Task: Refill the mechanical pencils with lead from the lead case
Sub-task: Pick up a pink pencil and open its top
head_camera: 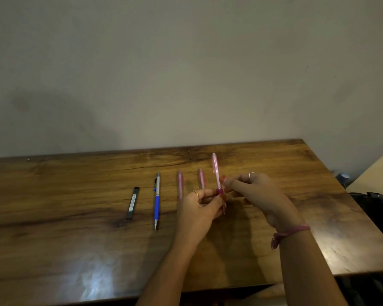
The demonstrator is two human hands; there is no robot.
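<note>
Four slim pencils: three translucent pink, one blue-silver [156,200]. One flat black lead case [133,202], 9 o'clock on glossy wood counter [53,217]. Left hand [199,208] and right hand [255,191] pinch raised pink pencil [216,173], centre.

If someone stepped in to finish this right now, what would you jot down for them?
Left hand: pinches the lower grip of a pink mechanical pencil, tip down, above the table.
Right hand: fingers at the same pencil's barrel.
Lying on the table: black lead case, apparently closed; blue mechanical pencil; two more pink pencils.
Done: no refill evident.
Left: open the pencils, load the lead, close them.
</note>
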